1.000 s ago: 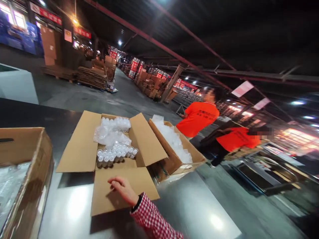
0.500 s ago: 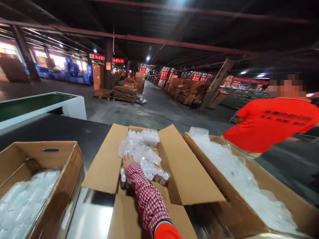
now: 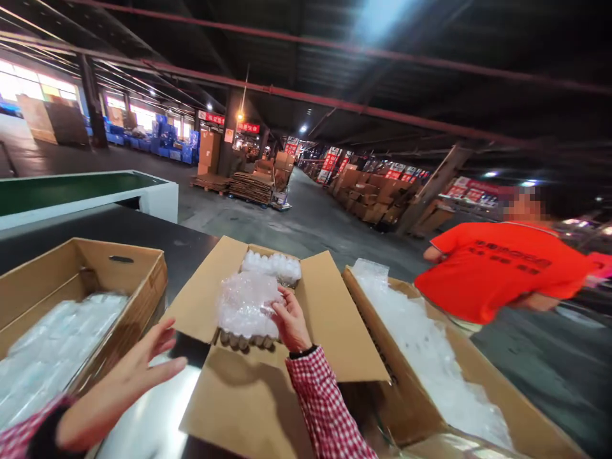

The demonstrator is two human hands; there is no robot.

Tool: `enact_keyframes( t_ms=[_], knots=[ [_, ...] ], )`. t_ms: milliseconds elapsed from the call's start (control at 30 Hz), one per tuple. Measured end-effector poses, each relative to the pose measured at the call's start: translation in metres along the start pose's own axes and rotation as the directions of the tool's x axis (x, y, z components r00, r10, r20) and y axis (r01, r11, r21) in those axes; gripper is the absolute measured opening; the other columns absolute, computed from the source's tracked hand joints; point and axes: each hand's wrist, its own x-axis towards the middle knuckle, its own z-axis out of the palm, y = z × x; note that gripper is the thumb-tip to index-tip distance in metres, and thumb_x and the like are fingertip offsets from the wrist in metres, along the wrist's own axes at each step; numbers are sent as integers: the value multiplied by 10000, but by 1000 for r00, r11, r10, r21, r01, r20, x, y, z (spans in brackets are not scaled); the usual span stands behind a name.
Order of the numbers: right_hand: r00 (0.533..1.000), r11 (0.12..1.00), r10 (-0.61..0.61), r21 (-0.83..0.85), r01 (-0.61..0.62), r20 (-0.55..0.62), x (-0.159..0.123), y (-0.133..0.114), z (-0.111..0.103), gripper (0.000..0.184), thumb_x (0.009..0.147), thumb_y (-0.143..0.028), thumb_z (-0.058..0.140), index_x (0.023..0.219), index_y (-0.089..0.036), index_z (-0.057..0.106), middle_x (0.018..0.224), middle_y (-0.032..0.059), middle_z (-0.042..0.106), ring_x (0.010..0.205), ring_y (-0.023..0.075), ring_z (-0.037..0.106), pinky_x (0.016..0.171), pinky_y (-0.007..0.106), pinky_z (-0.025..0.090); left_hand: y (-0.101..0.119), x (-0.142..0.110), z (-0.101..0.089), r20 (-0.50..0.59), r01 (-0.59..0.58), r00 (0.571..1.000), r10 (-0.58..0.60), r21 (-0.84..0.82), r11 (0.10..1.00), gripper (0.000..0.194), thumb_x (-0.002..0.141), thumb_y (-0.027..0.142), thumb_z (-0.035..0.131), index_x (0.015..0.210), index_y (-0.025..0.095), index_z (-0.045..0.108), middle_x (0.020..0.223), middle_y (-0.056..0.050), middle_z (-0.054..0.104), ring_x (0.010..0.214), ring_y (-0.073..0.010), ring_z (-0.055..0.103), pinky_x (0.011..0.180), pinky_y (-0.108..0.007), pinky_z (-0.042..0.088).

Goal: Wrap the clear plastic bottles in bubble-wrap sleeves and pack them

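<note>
Right hand (image 3: 291, 322) gripping plastic-wrapped bottle pack (image 3: 246, 306), fingers curled on its right side, above open carton (image 3: 329, 319). Left hand (image 3: 138, 366) spread, empty, lower left of pack.

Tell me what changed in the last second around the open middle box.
The right hand went from the near flap into the middle box and now grips a plastic-wrapped pack of small bottles, lifted above the rest. The left hand has come into view, open, over the table. The side boxes stayed put.
</note>
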Motion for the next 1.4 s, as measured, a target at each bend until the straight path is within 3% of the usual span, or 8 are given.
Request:
enact_keyframes(
  t_ms=[100, 267, 467, 600, 800, 967, 1167, 1400],
  knots=[
    [990, 953, 115, 273, -132, 78, -53, -25, -8, 453, 663, -252, 740, 1070, -228, 542, 906, -1, 613, 722, 127, 597, 737, 304, 502, 19, 14, 44, 118, 1, 993, 16, -139, 990, 1070, 681, 548, 707, 1465, 183, 76, 1551, -131, 72, 1405, -266, 178, 1156, -416, 209],
    [979, 962, 202, 179, -206, 43, -119, -16, -25, 440, 638, -327, 756, 1026, -220, 579, 1002, 36, 637, 839, 172, 609, 791, 318, 482, 14, 0, 87, 312, 3, 942, 122, -371, 928, 727, 741, 413, 702, 1341, 198, 351, 1312, -132, 488, 1145, -239, 520, 923, -340, 453],
    [981, 987, 109, -101, -127, -162, -178, 13, -19, 341, 659, -356, 731, 952, -218, 622, 950, 46, 605, 870, 214, 546, 821, 354, 453, -17, -25, 119, 75, -197, 977, 200, -50, 979, 390, 765, 486, 630, 988, 175, 555, 787, -2, 567, 720, -160, 524, 607, -233, 415],
    [973, 966, 76, -259, -18, 219, -196, 24, 8, 363, 694, -368, 702, 1043, -286, 645, 963, 21, 649, 855, 230, 570, 805, 381, 459, -24, -25, 129, 49, -250, 968, 245, 155, 956, 351, 720, 496, 632, 689, 169, 509, 590, 38, 417, 574, -135, 419, 515, -223, 332],
    [947, 945, 299, -173, -276, 121, -157, 33, -12, 301, 729, -485, 608, 872, -226, 661, 804, 14, 658, 717, 177, 593, 733, 365, 483, -20, -13, 104, 223, -221, 964, 144, 372, 902, 415, 811, 474, 529, 1086, 166, 563, 655, 19, 495, 509, -146, 458, 485, -246, 352],
    [897, 851, 410, -423, -310, 168, -91, 39, -64, 322, 696, -316, 668, 972, -150, 682, 942, 91, 696, 857, 208, 643, 773, 372, 487, -31, 7, 96, 207, -306, 952, 225, 678, 668, 428, 917, 419, 324, 669, 180, 578, 759, -71, 579, 727, -220, 558, 694, -331, 381],
    [926, 482, 208, -791, -377, -314, 4, 72, -131, 417, 687, -58, 585, 1103, -77, 612, 1355, 225, 461, 1329, 350, 313, 1099, 486, 204, -43, 19, 81, 89, -202, 979, 186, 594, 779, 444, 916, 511, 289, 1030, 199, 584, 961, -72, 613, 955, -237, 577, 843, -339, 394],
    [940, 324, 112, -882, -342, -323, 17, 116, -150, 214, 646, -18, 601, 854, -55, 633, 1184, 289, 559, 1291, 399, 346, 1076, 548, 195, -33, 26, 71, 87, -198, 979, 184, 614, 764, 371, 926, 450, 335, 816, 187, 573, 804, -40, 572, 745, -195, 548, 708, -313, 367]
  ],
)
